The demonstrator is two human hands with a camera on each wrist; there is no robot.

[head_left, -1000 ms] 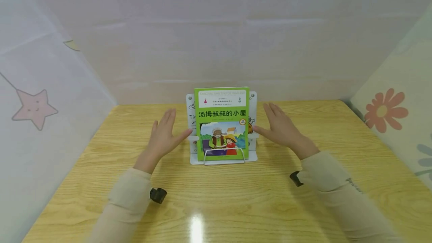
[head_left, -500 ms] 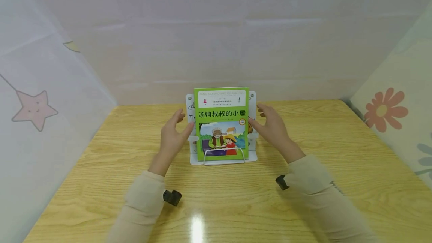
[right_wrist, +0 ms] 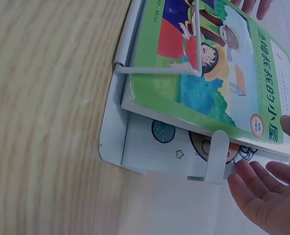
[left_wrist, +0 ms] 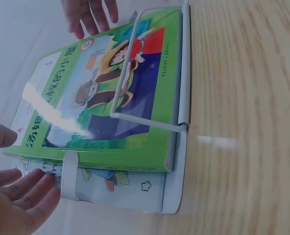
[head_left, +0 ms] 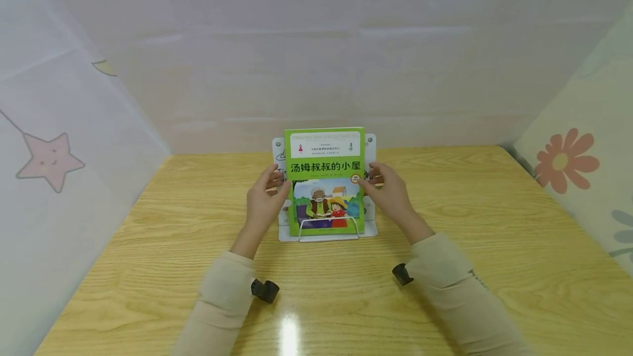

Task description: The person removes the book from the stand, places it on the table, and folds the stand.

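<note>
A green-covered children's book point(head_left: 326, 169) stands upright, leaning on a white bookstand point(head_left: 370, 227) with printed drawings. A white wire holder point(left_wrist: 118, 95) crosses the lower front of its cover. My left hand point(head_left: 267, 196) is at the book's left edge, thumb by the front and loosely bent fingers beside the stand's panel. On the other side my right hand point(head_left: 390, 188) mirrors it, its thumb over the cover's edge. In the right wrist view, the right hand's fingers point(right_wrist: 253, 186) lie near the stand's side tab point(right_wrist: 217, 154). Neither hand plainly squeezes the book.
The stand rests on a wood-grain table point(head_left: 321, 301) near its back edge. A pale cloth backdrop point(head_left: 321, 70) hangs behind, with a printed star point(head_left: 51, 159) on the left and a flower point(head_left: 564, 161) on the right.
Both hands have moved inward from either side to the book's edges, and their fingers have bent from nearly straight. Book and stand have stayed in place.
</note>
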